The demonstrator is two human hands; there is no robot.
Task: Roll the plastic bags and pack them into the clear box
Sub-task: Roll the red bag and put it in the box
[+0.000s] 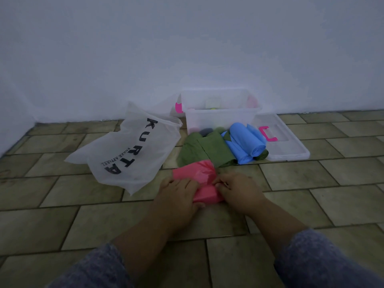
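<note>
- The left hand (pixel 178 192) is curling its fingers over the near, rolled part of the pink bag (pixel 194 173), with the thumb tucking in at the roll's near side.
- The right hand (pixel 239 189) is pinching the right end of the same roll with bent fingertips.
- The pink bag is lying on the tiled floor (pixel 311 194) between the hands, its loose part spreading away to the far side, just beside the green bags (pixel 199 148).
- Farther off, the green bags and blue bags (pixel 243 142) are sitting in front of the clear box (pixel 220 119), with its lid (pixel 286 146) on the right and a white printed bag (pixel 128 150) on the left.
- The thin plastic is likely slippery. Uneven pressure from the two hands could send the roll crooked, trapped air could puff it loose, and it may spring open once one hand is letting go to carry it to the box.
</note>
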